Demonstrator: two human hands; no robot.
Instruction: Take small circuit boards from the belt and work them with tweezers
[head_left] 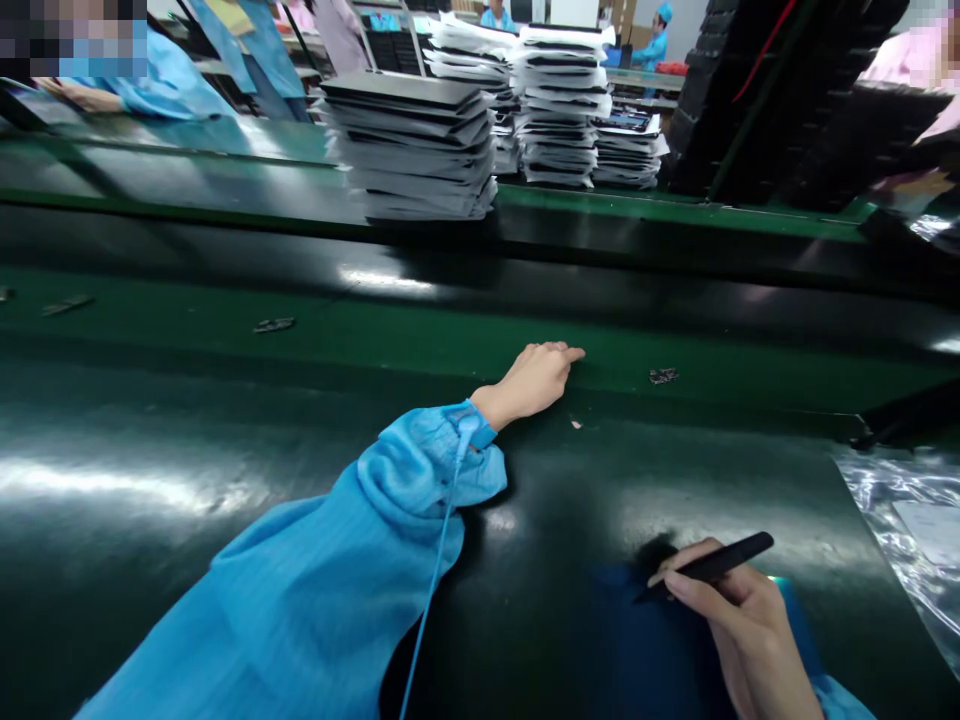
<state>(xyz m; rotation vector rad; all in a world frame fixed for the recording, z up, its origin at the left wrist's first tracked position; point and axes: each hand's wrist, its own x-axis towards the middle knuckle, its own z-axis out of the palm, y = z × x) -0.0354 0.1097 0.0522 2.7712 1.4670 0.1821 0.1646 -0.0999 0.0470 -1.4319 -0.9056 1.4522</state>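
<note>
My left hand (531, 378) reaches forward over the green strip of the work surface, palm down, with its index finger stretched to the right. Its thumb and the undersides of the fingers are hidden, and nothing shows in it. A blue wrist strap (480, 422) with a cord (437, 560) sits at that cuff. Lower right, my right hand (750, 620) grips a slim black pen-shaped tool (724, 560), its pointed end tilted down to the left above the dark surface. A little cluster of small dark parts (663, 376) lies right of my left hand, apart from its fingers.
More small parts (274, 325) lie leftward along the green strip. Behind it stand a stack of dark sheets with white liners (420, 150), taller stacks (562, 110) and a black rack (780, 100). Clear plastic bags (911, 530) lie at right. Several people in work coats are beyond.
</note>
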